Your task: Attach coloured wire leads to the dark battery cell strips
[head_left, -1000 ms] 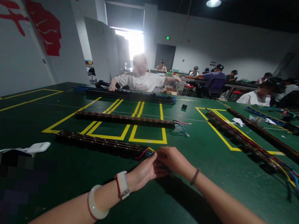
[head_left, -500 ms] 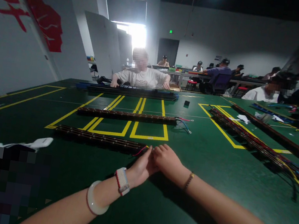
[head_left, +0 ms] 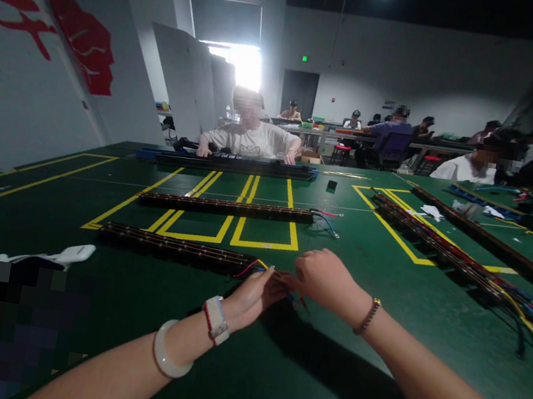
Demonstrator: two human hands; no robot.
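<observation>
From the head camera, both hands meet over the green table point(head_left: 316, 396), close to its near edge and about halfway along it. The left hand point(head_left: 254, 295) has its fingers curled in, and they pinch the thin colored wires point(head_left: 256, 266) (red, yellow and blue) that stick out of the right end of the nearest long dark strip point(head_left: 178, 247). The right hand point(head_left: 327, 280) is curled too, with its fingertips at the same wire ends, so both hands hold the little bundle between them. How tight the pinch is cannot be told, because the fingers hide it.

Half a second ago the two hands were pressed right against each other. Now the right hand has slid a bit to the right and a small gap shows, with wire stretched across it. That looks like the wires being pulled straight or picked apart, one from another. The strip itself has not moved; it lies flat just in front of the yellow lines.

A second strip point(head_left: 227, 207) lies farther back, inside the yellow lines, its own wires loose at the right end. A white cloth point(head_left: 62, 256) sits near the left side. At the far edge a person in a white shirt point(head_left: 250, 139) works on another long strip. More strips with wires point(head_left: 445, 251) run along the right side.
</observation>
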